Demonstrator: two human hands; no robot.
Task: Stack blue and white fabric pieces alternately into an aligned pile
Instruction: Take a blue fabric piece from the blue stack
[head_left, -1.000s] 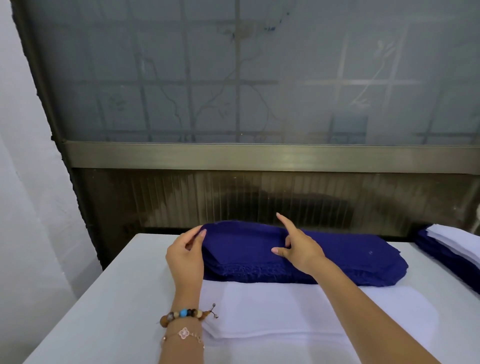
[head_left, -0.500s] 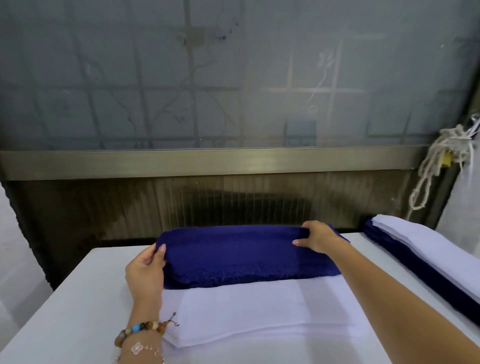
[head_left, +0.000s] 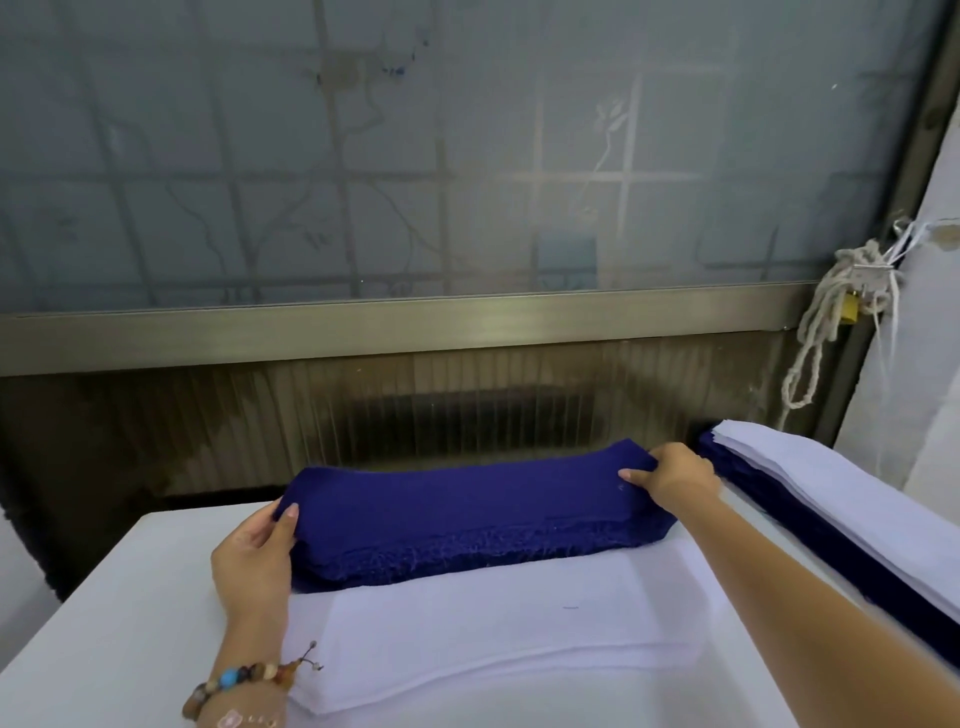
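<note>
Now the right hand (head_left: 670, 475) has slid to the right end of the blue stack (head_left: 467, 540), pinching the top blue piece (head_left: 457, 493). The left hand (head_left: 254, 556) pinches the left end. Looks ready to lift.

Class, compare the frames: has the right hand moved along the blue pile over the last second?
Yes. The right hand went rightward from the middle of the blue pile to its right end, which it grips.

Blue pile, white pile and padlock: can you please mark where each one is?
blue pile (head_left: 467, 512), head view, middle of its top surface
white pile (head_left: 493, 623), head view, bare middle of the top sheet
padlock (head_left: 850, 312), head view, its yellow body among the rope
</note>
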